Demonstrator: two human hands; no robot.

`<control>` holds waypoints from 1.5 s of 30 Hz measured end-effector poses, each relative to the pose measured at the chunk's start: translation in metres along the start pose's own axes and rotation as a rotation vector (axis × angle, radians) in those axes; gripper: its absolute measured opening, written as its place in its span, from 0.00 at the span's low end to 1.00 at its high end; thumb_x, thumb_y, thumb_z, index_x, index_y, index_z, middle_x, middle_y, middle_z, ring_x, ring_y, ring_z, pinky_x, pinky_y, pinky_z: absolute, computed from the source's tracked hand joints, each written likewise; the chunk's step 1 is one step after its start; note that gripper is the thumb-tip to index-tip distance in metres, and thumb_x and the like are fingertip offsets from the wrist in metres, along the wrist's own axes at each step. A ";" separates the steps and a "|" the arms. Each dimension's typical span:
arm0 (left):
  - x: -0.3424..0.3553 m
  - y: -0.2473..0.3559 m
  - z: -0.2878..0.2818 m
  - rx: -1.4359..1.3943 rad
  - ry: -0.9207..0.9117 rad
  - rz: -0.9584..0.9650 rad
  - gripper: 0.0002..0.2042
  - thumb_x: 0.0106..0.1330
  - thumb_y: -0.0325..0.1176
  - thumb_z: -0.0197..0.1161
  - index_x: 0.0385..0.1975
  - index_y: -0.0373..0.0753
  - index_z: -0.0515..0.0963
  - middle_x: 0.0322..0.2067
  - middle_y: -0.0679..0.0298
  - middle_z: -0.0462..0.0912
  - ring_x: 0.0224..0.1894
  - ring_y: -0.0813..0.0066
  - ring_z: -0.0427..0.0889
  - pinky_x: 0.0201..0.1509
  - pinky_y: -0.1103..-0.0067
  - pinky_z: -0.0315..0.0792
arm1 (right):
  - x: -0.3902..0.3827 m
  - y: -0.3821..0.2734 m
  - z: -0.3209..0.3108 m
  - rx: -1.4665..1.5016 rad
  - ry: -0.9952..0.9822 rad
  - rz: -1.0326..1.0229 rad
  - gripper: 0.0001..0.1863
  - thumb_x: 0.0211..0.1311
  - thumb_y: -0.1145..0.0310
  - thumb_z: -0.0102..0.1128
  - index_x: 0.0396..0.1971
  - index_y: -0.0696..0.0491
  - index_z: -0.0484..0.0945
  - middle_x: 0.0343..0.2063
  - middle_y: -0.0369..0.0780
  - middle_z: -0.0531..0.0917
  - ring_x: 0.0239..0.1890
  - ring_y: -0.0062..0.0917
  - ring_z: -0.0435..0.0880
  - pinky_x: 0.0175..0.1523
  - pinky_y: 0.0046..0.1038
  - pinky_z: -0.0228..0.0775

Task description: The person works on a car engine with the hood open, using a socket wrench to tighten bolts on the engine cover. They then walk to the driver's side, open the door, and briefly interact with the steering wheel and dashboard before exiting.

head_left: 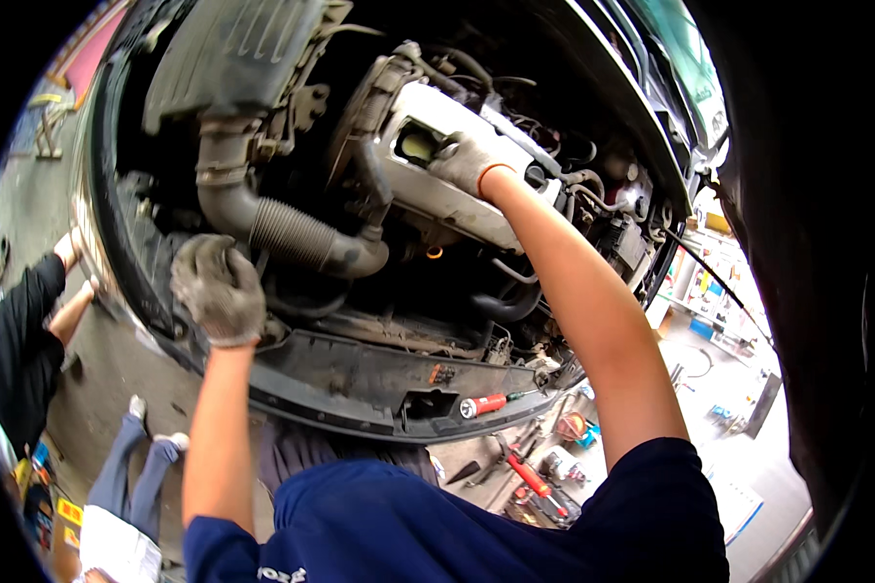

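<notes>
The right hand (465,165), in a grey glove with an orange cuff, is positioned at the engine cover (457,212), which lies beneath it and extends to its left and right. Its fingers are bent beside the recess (416,145) in the cover, located immediately to their left. The fingertips are partly hidden; whether they grasp a part cannot be determined. The filler cap (536,176), black, is to the right of this hand, near the forearm. The yellow ring (435,253) is on the body side of the hand, slightly left. The left hand (219,291), also gloved, is raised with its back visible and its fingers loosely curled. Its palm is concealed, so whether it holds anything cannot be determined. The ribbed hose (297,233) is nearest, to the right of this hand; the air box (233,63) is beyond it, away from the body. The front panel (350,377) runs from the body side of the left hand toward the right. The flashlight (483,405), red, rests on the panel, on the body side of the right hand and well apart from it. Two co-workers are to the left of the left hand: one in black clothing (15,335), one in jeans (131,486).
</notes>
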State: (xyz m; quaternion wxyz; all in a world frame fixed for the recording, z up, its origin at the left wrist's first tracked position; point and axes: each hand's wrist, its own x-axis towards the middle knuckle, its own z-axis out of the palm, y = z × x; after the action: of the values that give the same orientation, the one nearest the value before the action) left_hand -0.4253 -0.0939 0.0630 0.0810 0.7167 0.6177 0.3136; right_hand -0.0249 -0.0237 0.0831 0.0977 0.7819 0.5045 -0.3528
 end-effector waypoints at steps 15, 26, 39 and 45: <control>0.050 0.227 0.219 -0.674 -0.217 0.007 0.13 0.75 0.31 0.63 0.54 0.36 0.81 0.55 0.51 0.78 0.54 0.54 0.79 0.64 0.62 0.74 | -0.023 0.062 -0.055 0.352 -0.388 -0.252 0.28 0.84 0.51 0.58 0.73 0.51 0.75 0.56 0.44 0.89 0.56 0.33 0.88 0.63 0.36 0.81; 0.064 0.232 0.236 -1.261 -0.548 -0.229 0.16 0.68 0.30 0.52 0.39 0.27 0.86 0.36 0.57 0.90 0.40 0.71 0.86 0.51 0.74 0.82 | -0.012 0.089 0.004 0.589 -0.057 -0.398 0.20 0.81 0.58 0.60 0.55 0.62 0.83 0.45 0.55 0.89 0.49 0.44 0.89 0.57 0.41 0.80; 0.111 0.216 0.237 -1.024 -1.184 0.056 0.15 0.57 0.36 0.60 0.35 0.33 0.88 0.30 0.54 0.89 0.34 0.65 0.88 0.45 0.71 0.83 | -0.048 0.021 0.092 1.605 0.407 0.090 0.15 0.83 0.68 0.56 0.53 0.66 0.82 0.41 0.47 0.90 0.44 0.30 0.86 0.53 0.33 0.79; 0.102 0.220 0.231 -1.031 -0.908 0.194 0.14 0.66 0.35 0.59 0.37 0.32 0.88 0.33 0.52 0.91 0.36 0.61 0.90 0.48 0.70 0.83 | -0.043 0.050 0.084 0.797 0.574 -0.293 0.17 0.80 0.68 0.54 0.59 0.63 0.77 0.43 0.60 0.88 0.47 0.59 0.86 0.55 0.48 0.79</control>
State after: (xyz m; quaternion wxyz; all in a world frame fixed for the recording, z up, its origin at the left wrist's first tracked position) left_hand -0.1105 0.0151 0.0266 0.6333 0.6989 0.2280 0.2419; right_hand -0.0309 -0.1213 0.0393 -0.4008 0.7449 0.4418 -0.2989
